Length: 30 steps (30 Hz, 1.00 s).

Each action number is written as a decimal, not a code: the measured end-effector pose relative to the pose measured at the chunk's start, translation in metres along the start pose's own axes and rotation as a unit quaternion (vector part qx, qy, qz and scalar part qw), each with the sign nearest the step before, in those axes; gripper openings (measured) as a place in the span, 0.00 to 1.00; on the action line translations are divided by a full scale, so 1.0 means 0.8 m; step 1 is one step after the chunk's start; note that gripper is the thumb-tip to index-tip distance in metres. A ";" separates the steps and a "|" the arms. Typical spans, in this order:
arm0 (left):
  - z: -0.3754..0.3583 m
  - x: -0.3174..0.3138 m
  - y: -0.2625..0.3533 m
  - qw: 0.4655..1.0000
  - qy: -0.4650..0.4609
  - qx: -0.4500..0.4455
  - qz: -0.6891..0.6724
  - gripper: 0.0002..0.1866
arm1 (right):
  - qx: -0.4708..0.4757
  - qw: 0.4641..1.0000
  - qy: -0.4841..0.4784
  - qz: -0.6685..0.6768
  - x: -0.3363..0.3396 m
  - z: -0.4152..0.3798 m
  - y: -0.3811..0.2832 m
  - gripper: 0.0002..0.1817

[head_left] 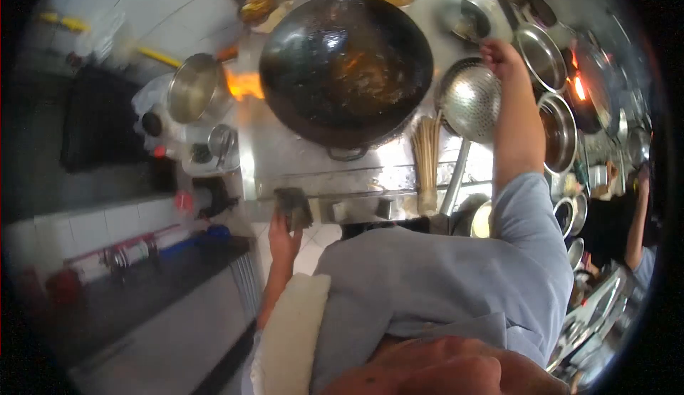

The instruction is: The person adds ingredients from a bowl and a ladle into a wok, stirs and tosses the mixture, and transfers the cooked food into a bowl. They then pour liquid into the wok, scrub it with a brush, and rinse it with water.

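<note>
My left hand (283,237) is closed around a dark folded cloth (293,207) by the front edge of the stove. My right hand (503,60) reaches out past the perforated strainer (470,103), its fingers curled together beside a small dark round bowl (470,21). What those fingers hold, if anything, is too blurred to make out. A large black wok (306,74) sits on the stove with dark brown liquid (367,81) inside. Neither hand touches the wok. A bamboo brush (426,160) lies right of the wok, next to the strainer's long handle.
Orange flame (244,85) burns at the wok's left side, near a steel pot (192,88). Steel basins (541,56) line the right, with another flame (578,87) beyond. A co-worker's arm (638,224) shows at far right. A dark counter (142,274) stands at lower left.
</note>
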<state>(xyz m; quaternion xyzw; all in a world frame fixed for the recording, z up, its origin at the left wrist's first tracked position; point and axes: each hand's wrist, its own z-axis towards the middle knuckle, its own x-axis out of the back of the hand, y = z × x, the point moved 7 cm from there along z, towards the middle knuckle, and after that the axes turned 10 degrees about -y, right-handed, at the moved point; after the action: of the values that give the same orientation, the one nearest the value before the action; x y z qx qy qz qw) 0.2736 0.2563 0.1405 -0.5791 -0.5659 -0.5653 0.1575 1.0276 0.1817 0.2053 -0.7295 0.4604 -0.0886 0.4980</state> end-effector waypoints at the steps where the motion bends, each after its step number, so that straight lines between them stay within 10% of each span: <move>1: 0.001 0.010 0.005 0.999 0.017 -0.019 0.024 0.28 | -0.020 0.994 -0.074 0.076 0.020 0.020 0.007 0.06; 4: 0.017 0.028 0.028 0.994 0.093 -0.027 0.046 0.25 | -0.045 0.967 -0.118 0.222 0.032 0.023 0.014 0.06; 12: 0.058 0.099 0.261 0.899 0.112 -0.415 -0.084 0.23 | 0.021 0.991 -0.106 0.073 -0.022 -0.154 -0.009 0.08; 17: 0.108 0.034 0.324 0.929 -0.107 -0.354 0.006 0.30 | 0.041 0.996 -0.084 -0.012 -0.086 -0.306 -0.007 0.08; 24: 0.030 0.093 0.324 0.849 0.053 -0.525 0.011 0.28 | 0.039 0.990 -0.108 -0.085 -0.182 -0.440 0.028 0.08; 26: 0.007 0.109 0.309 0.840 0.021 -0.515 -0.166 0.24 | 0.040 0.975 -0.099 -0.197 -0.194 -0.446 0.050 0.15; 30: -0.016 0.099 0.301 0.837 -0.226 -0.398 -0.300 0.19 | -0.002 0.947 -0.071 -0.314 -0.250 -0.459 0.092 0.18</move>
<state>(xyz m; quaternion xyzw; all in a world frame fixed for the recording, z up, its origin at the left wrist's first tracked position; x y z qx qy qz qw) 0.4457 0.2086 0.3203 -0.5054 -0.4578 -0.6147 -0.3963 0.6563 0.0909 0.3909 -0.8427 0.1717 -0.1868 0.4749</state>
